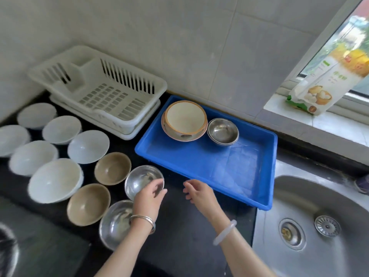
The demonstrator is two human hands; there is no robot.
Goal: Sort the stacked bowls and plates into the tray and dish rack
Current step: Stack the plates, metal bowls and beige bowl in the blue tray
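Our left hand is on the steel bowl at the front of the black counter, fingers curled over its near rim, thumb outside, pinching it. Our right hand hangs just beside, fingers loose, holding nothing, near the blue tray. In the tray's far corner sit cream bowls touching small stacked steel bowls. Brown bowls and white bowls spread left, the dish rack behind them, the sink on our right.

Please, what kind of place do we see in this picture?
Probably a home kitchen: a steel sink is set into a dark counter, a white dish rack stands by the tiled wall, and many bowls lie beside a blue tray.
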